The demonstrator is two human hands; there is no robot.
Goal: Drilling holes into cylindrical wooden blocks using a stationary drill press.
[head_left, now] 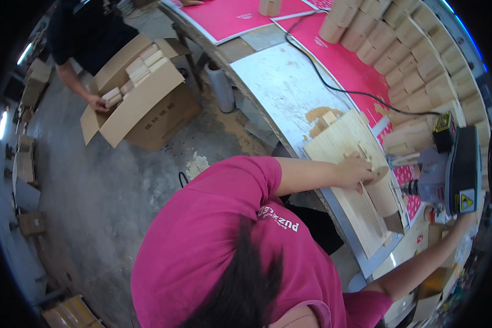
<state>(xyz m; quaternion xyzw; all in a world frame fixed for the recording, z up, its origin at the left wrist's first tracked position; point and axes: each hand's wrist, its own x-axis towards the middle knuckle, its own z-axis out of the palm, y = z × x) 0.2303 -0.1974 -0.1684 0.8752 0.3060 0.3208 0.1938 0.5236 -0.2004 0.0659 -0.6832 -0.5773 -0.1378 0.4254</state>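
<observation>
My left hand point(356, 171) is closed, its fingers curled at the edge of a pale wooden cylinder point(382, 197). The cylinder lies in a plywood jig point(339, 145) fitted with small wooden strips. Facing the cylinder's side is the chuck point(409, 187) of a dark drill press point(464, 169); whether a bit touches the wood I cannot tell. My right arm reaches up to the drill press from the lower right. There my right hand point(466, 220) is at the machine's lower edge, its fingers mostly hidden behind the housing.
Stacked wooden cylinders point(399, 49) line the far right, beside pink printed sheets point(333, 54). A black cable point(333, 87) crosses the workbench point(279, 71), where sawdust point(320, 116) lies near the jig. At left, another person's hand point(97, 103) reaches into a cardboard box point(153, 109) of wooden blocks.
</observation>
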